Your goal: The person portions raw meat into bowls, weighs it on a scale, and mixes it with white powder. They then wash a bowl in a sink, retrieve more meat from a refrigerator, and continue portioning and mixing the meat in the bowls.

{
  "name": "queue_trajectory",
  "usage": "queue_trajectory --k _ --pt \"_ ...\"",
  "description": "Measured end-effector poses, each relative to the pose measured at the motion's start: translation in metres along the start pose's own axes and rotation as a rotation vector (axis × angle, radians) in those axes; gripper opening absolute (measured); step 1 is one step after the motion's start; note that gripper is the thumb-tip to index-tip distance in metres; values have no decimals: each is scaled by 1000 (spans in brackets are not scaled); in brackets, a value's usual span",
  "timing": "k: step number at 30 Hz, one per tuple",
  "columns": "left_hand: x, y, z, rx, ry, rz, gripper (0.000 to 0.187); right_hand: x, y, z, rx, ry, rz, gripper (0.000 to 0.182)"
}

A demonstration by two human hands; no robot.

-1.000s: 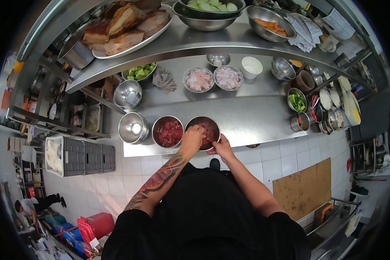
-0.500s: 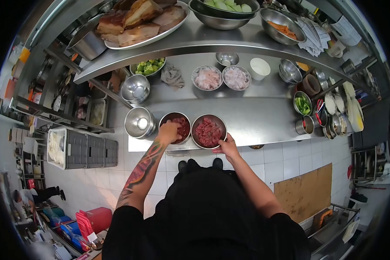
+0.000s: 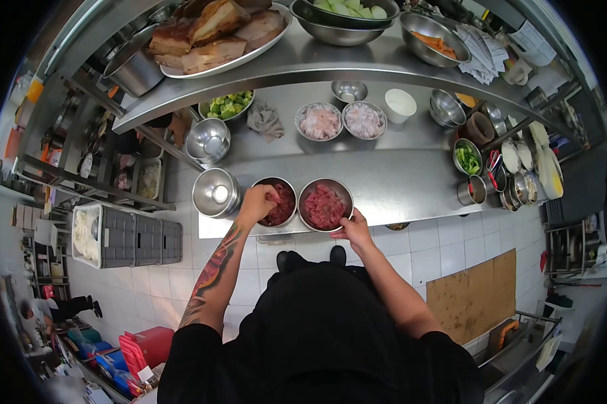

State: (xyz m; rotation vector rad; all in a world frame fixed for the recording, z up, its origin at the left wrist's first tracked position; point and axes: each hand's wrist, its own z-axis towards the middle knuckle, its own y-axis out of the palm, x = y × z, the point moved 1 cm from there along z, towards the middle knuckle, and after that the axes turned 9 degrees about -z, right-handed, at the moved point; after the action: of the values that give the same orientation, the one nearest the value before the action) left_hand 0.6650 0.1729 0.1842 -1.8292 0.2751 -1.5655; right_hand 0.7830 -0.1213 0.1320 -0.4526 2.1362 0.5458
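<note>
Side by side near the front edge of the table point(image 3: 401, 192), the left bowl point(image 3: 276, 180) and right bowl point(image 3: 332, 182) hold red meat point(image 3: 324, 207), mouths facing up (their round rims favor no long axis). The left hand point(image 3: 256, 203) bunches its fingers over the left bowl, though whether its grip pinches any meat I cannot tell; the right hand point(image 3: 355, 230) clasps the right bowl's near-right rim.

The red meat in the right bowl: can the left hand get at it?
Probably yes: the left hand is over the neighbouring bowl; the right hand holds the right bowl by its edge, leaving the meat uncovered.
</note>
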Motion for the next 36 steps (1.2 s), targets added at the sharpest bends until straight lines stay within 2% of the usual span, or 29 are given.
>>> queue_trajectory --k 1,3,8,11,16,18,21,23,24,26,29,31,33,35,36 --pt "-5 -2 1 0 0 -2 18 2 -1 -1 17 -13 7 48" --pt "-13 -6 3 25 -127 -272 16 6 -2 -6 35 -23 8 50" --pt "-13 -20 6 51 -101 -439 15 12 -7 -7 55 7 52 50" --pt "6 -31 7 45 -52 -494 14 9 0 -13 87 2 65 52" --pt "74 -41 8 -10 24 -523 14 15 9 -31 140 -23 117 60" --pt "100 -32 9 -97 86 -747 14 13 16 -44 167 -44 132 63" --pt "109 10 10 -190 103 -765 17 5 28 -70 220 -164 145 68" --pt "121 31 -1 -285 256 -436 31 -8 40 -92 239 -226 124 73" --pt "121 37 -12 -297 265 -441 31 -15 48 -102 255 -231 125 73" --pt "121 44 -37 -264 700 -55 46 -28 63 -121 247 -231 158 77" --pt "113 15 -60 -231 604 -61 52 -33 86 -134 176 -224 130 82" --pt "101 -12 -72 -146 497 -39 49 -33 106 -135 87 -195 112 83" --pt "69 -26 -86 -52 445 17 45 -35 136 -126 -84 -213 59 84" --pt "56 -49 -110 139 429 104 39 -31 171 -115 -182 -175 34 86" --pt "48 -58 -122 151 409 171 36 -29 189 -112 -249 -146 13 87"
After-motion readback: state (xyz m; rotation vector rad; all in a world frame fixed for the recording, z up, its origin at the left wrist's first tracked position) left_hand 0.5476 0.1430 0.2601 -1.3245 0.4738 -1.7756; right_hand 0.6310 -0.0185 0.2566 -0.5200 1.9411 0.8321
